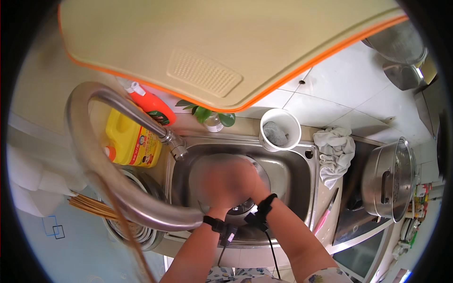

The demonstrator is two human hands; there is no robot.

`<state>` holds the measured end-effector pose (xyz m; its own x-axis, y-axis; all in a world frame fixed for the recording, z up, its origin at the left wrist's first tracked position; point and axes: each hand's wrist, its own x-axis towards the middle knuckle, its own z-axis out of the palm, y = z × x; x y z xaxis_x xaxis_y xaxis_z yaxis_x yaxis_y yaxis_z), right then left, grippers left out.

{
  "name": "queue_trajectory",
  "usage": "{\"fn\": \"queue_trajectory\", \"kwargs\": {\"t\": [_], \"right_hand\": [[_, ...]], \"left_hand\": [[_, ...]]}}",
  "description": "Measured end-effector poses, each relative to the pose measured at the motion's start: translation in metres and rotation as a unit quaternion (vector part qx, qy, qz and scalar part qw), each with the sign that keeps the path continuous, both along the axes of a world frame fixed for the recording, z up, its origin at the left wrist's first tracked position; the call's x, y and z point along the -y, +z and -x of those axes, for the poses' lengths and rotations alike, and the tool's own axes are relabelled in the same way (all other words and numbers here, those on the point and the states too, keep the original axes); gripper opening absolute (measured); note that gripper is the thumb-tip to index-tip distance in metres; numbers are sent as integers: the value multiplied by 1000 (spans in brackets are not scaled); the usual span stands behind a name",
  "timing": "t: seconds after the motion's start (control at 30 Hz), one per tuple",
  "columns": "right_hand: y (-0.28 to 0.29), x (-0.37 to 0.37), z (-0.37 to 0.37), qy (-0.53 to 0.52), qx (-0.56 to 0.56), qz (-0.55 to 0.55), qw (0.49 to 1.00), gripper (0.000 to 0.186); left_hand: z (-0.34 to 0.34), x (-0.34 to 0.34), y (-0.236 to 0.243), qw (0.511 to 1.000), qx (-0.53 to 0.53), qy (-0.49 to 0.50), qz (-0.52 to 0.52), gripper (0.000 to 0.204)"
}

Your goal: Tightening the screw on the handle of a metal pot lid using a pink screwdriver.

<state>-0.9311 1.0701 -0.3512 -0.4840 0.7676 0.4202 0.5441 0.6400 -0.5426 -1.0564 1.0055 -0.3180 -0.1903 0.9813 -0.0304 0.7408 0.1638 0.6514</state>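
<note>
My left hand [213, 186] and right hand [245, 177] lie close together over a round metal object [264, 175] in the sink [297, 203]; blurring hides the fingers, so I cannot tell their opening or hold; from the hands, the tap spout [175, 145] stands at ten o'clock, a steel pot [374, 181] at three.
</note>
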Motion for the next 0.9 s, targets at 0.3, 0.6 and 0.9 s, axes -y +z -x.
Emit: {"fn": "queue_trajectory", "kwargs": {"t": [0.3,0.6,0.9], "right_hand": [[56,10,23,-36,-37,211,976,8],[68,12,17,-44,-50,232,970,8],[79,60,-20,-138,-35,221,965,19]], "left_hand": [[29,8,3,980,-48,-14,193,140],[32,8,4,980,-24,-9,199,140],[41,6,23,977,-12,-13,211,136]]}}
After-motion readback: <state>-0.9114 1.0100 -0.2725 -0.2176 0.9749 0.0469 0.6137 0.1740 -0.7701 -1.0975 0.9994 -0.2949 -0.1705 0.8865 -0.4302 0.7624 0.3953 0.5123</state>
